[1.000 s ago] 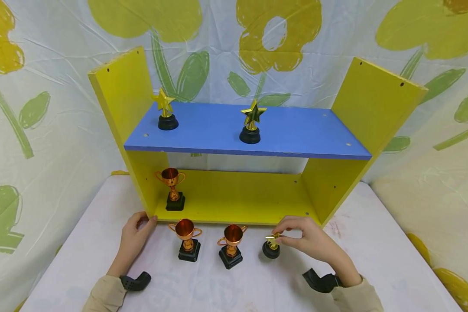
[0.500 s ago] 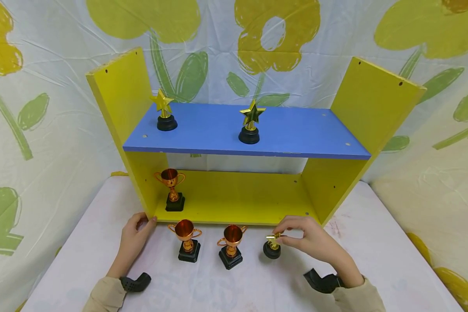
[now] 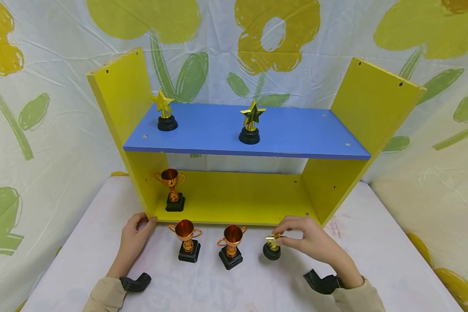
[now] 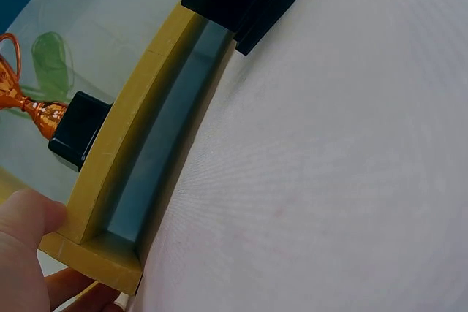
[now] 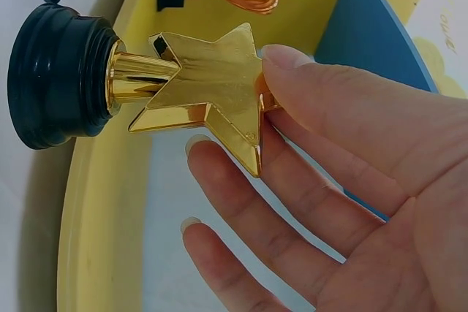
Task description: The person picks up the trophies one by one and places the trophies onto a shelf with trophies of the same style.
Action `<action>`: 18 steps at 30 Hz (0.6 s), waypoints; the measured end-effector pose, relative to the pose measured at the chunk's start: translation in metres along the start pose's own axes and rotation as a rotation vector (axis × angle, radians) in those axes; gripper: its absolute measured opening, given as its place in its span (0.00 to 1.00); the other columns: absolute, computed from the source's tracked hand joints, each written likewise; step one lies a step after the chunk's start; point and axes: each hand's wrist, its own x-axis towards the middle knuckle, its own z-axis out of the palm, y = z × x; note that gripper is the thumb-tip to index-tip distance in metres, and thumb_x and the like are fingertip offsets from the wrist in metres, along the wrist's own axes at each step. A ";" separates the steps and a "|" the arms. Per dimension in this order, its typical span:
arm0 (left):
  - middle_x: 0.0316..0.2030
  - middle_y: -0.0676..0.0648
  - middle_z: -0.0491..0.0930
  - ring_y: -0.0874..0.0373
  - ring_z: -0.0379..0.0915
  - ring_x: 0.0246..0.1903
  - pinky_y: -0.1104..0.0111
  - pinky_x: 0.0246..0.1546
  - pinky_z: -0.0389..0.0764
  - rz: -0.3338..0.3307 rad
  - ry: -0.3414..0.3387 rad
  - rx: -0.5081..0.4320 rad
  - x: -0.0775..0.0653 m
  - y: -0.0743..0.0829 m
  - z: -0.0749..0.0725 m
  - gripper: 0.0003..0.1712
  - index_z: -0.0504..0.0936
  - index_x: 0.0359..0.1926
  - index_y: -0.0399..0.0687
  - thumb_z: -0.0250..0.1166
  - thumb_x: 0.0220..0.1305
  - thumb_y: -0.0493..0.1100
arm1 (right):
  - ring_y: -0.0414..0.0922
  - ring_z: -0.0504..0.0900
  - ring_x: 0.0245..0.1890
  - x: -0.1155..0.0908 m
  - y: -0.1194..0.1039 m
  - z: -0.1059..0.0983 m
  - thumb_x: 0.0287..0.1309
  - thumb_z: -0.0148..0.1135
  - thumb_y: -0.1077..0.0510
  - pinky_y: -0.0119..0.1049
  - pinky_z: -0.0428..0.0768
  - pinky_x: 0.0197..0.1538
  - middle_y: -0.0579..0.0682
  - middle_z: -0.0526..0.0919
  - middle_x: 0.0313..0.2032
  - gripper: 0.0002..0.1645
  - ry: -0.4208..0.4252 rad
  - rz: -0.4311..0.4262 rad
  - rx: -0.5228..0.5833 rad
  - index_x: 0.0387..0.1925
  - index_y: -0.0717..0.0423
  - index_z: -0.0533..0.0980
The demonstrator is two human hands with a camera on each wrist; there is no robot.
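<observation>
My right hand [image 3: 306,238] pinches a gold star trophy [image 5: 201,85] by a star point, between thumb and fingers. Its round black base points down, in front of the shelf's right part; whether it touches the table I cannot tell. At the lower left front corner of the yellow and blue shelf [image 3: 234,218], my left hand [image 3: 135,236] grips the board, thumb on one side and fingers round the other in the left wrist view. Two bronze cup trophies [image 3: 188,249] [image 3: 231,255] stand on the table between the hands.
On the blue upper board [image 3: 296,134] stand two gold star trophies [image 3: 167,121] [image 3: 250,132]. A bronze cup trophy [image 3: 174,200] is at the left of the lower yellow board. White cloth [image 3: 203,286] covers the table; a flower-printed curtain [image 3: 218,26] hangs behind.
</observation>
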 end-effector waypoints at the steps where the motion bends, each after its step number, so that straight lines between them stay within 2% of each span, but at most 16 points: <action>1: 0.54 0.35 0.74 0.43 0.66 0.57 0.48 0.61 0.66 -0.002 -0.001 -0.001 0.000 0.000 0.000 0.25 0.75 0.57 0.35 0.62 0.70 0.51 | 0.38 0.81 0.37 0.000 0.000 0.000 0.60 0.69 0.56 0.36 0.81 0.43 0.39 0.85 0.37 0.08 -0.003 -0.001 0.002 0.42 0.48 0.84; 18: 0.56 0.35 0.73 0.43 0.65 0.58 0.47 0.62 0.65 -0.027 -0.020 0.002 -0.001 0.002 -0.002 0.28 0.73 0.59 0.36 0.61 0.71 0.53 | 0.38 0.80 0.37 0.000 0.000 0.000 0.61 0.69 0.55 0.36 0.80 0.43 0.38 0.85 0.38 0.08 -0.017 0.033 0.002 0.42 0.47 0.84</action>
